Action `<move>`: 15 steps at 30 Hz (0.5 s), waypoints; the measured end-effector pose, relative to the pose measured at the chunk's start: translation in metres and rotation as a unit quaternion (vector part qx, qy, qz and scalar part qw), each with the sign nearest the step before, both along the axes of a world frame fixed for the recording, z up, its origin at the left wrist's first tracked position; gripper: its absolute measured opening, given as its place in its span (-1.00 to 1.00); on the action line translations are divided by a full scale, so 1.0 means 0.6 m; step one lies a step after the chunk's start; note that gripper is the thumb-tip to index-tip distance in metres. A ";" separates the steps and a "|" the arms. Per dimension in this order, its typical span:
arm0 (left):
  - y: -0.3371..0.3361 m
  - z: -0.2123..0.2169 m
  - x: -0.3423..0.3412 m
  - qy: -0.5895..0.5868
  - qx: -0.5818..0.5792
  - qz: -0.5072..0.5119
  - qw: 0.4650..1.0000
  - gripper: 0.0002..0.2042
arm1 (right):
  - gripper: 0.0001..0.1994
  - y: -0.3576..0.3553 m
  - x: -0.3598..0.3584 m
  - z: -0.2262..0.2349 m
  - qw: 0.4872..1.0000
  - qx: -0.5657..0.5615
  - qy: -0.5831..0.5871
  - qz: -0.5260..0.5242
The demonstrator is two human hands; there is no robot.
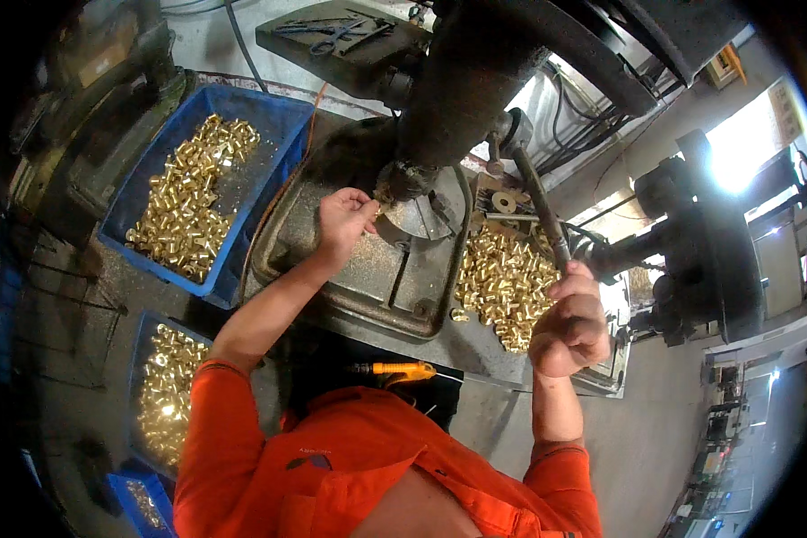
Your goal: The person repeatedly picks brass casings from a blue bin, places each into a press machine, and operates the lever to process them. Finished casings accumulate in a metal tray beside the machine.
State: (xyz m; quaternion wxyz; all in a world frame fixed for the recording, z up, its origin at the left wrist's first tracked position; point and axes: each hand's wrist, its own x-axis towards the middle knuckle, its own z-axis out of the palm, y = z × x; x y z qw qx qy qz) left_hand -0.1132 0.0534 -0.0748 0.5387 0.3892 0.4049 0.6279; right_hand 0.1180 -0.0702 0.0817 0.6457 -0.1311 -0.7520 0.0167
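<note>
My left hand (342, 226) is closed in a pinch beside the chuck on the machine table, with a small brass-coloured piece just showing at its fingertips. Most of that piece is hidden by the fingers. Above them the dark spindle (410, 179) of a drill press comes down over the round metal fixture (412, 222). My right hand (569, 327) is wrapped round the lower end of the drill press lever (541, 202). Beside that lever lies a heap of brass fittings (507, 282) on the bench.
A blue bin (208, 285) of brass fittings stands to the left, with a second blue bin (134, 394) nearer me. An orange-handled tool (403, 369) lies by the bench's front edge. Scissors (332, 40) and other tools rest on a dark plate at the back. Another machine (690, 242) stands right.
</note>
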 end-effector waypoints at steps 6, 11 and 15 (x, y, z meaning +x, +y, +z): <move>0.007 -0.010 -0.022 0.032 -0.008 -0.065 0.997 -0.86 | -0.53 -0.012 -0.006 -0.044 0.999 0.004 0.030 -0.040; 0.011 -0.006 -0.027 0.086 -0.078 -0.079 0.990 -0.78 | -0.54 -0.015 -0.006 -0.045 0.998 -0.007 0.030 -0.051; 0.013 -0.002 -0.028 0.041 -0.098 -0.107 0.988 -0.78 | -0.54 -0.013 -0.003 -0.017 0.999 0.008 -0.013 -0.033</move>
